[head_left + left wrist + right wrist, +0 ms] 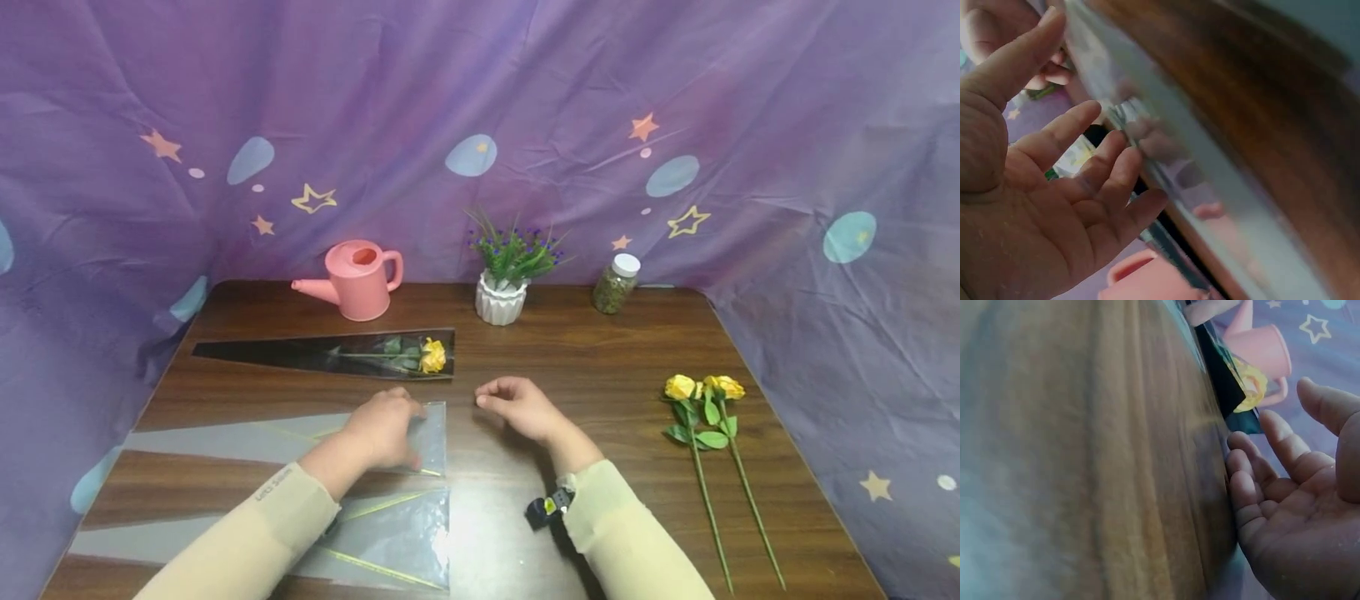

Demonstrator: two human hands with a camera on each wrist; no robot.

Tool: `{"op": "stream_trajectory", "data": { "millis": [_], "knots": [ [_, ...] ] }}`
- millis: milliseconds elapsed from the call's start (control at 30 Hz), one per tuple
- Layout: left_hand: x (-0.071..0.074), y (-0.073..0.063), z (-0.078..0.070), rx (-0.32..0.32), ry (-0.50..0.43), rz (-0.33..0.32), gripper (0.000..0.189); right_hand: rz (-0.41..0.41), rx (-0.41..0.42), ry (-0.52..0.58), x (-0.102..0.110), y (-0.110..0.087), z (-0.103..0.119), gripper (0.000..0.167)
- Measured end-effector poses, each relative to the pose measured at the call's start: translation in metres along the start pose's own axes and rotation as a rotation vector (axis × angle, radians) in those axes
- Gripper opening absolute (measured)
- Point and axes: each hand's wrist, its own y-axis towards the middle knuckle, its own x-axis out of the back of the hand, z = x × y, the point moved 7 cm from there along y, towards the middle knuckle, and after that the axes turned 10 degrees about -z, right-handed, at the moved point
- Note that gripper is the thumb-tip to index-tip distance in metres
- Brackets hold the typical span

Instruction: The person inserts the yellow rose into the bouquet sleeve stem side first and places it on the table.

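My left hand (382, 427) is over the wide end of a clear tapered flower sleeve (432, 429) lying flat. In the left wrist view its fingers are spread and loosely bent close to the film, with nothing between them. My right hand (519, 406) rests near the table to the right of that sleeve, its fingers relaxed and holding nothing. A second clear sleeve (405, 525) with yellow lines lies nearer the front, partly covered by my left forearm. Behind the hands a black-backed sleeve (262, 354) contains a yellow rose (432, 356).
Two loose yellow roses (680, 387) with long stems lie at the right. Along the back of the table stand a pink watering can (360, 287), a white potted plant (500, 302) and a white-lidded jar (615, 287). A purple curtain (555, 100) hangs behind.
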Motion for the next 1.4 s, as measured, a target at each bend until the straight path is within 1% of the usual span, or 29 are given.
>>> {"op": "stream_trajectory", "data": {
  "millis": [100,167,300,400,467,533,633,700,833,933,1033,1133,1200,1300,1400],
  "knots": [
    [-0.004,0.000,0.003,0.017,0.014,-0.016,0.072,0.027,0.028,-0.053,-0.007,-0.007,0.006,0.025],
    [-0.005,0.001,0.003,0.020,0.021,-0.028,0.070,0.056,0.061,-0.098,-0.013,-0.012,0.012,0.025],
    [-0.004,0.003,0.002,0.020,0.033,-0.049,0.062,0.114,0.111,-0.228,-0.028,-0.021,0.023,0.027],
    [-0.005,0.005,0.001,0.035,0.038,-0.047,0.056,0.126,0.131,-0.305,-0.040,-0.024,0.029,0.022],
    [-0.005,0.006,-0.001,0.047,0.038,-0.044,0.054,0.121,0.147,-0.321,-0.048,-0.025,0.034,0.018],
    [-0.005,0.007,-0.003,0.052,0.035,-0.043,0.053,0.100,0.150,-0.322,-0.053,-0.025,0.037,0.019],
    [-0.006,0.010,-0.007,0.049,0.017,-0.044,0.055,0.054,0.132,-0.312,-0.056,-0.024,0.040,0.028],
    [-0.007,0.010,-0.009,0.052,-0.007,-0.043,0.059,0.017,0.112,-0.294,-0.055,-0.024,0.040,0.031],
    [-0.005,0.010,-0.010,0.071,-0.072,-0.064,0.066,-0.025,0.053,-0.159,-0.050,-0.025,0.038,0.025],
    [0.001,0.009,-0.011,0.074,-0.134,-0.119,0.065,-0.044,0.012,-0.044,-0.043,-0.026,0.037,0.020],
    [0.011,0.009,-0.018,0.070,-0.232,-0.205,0.054,-0.067,-0.007,0.019,-0.034,-0.029,0.038,0.020],
    [0.020,0.007,-0.027,0.062,-0.326,-0.296,0.031,-0.072,-0.008,0.048,-0.027,-0.032,0.041,0.021],
    [0.024,0.007,-0.033,0.069,-0.374,-0.341,0.019,-0.081,0.000,0.048,-0.023,-0.034,0.044,0.020],
    [0.027,0.008,-0.037,0.097,-0.409,-0.372,0.012,-0.097,0.020,0.039,-0.019,-0.035,0.048,0.019],
    [0.028,0.009,-0.039,0.132,-0.413,-0.365,0.016,-0.094,0.023,0.039,-0.018,-0.036,0.049,0.017]
  ]
}}
